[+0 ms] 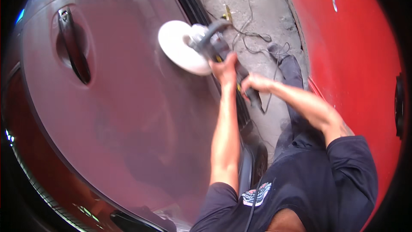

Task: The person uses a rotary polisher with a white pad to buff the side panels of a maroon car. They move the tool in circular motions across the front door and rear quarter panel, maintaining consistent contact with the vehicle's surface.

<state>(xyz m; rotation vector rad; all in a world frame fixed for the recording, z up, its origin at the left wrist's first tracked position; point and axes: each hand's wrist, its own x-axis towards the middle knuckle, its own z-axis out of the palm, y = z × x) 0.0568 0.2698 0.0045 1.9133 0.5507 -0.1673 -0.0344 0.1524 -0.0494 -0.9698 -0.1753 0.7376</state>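
Note:
A dark car polisher (207,45) is in both my hands, its round white pad (177,45) tilted against or just off the dark maroon car door (124,103); I cannot tell whether it touches. My left hand (225,71) is closed round the polisher's body, behind the looped front handle. Farther back, my right hand (256,82) grips the rear end, where the cord leaves the tool. The pad and the head are smeared by motion. A dull, hazy film covers much of the door panel.
The door handle (73,45) sticks out at the left. A red car panel (352,43) stands close on my right. Between the two lies a narrow strip of concrete floor (274,15), with a loose black cord (253,34) and a small yellow object (228,13).

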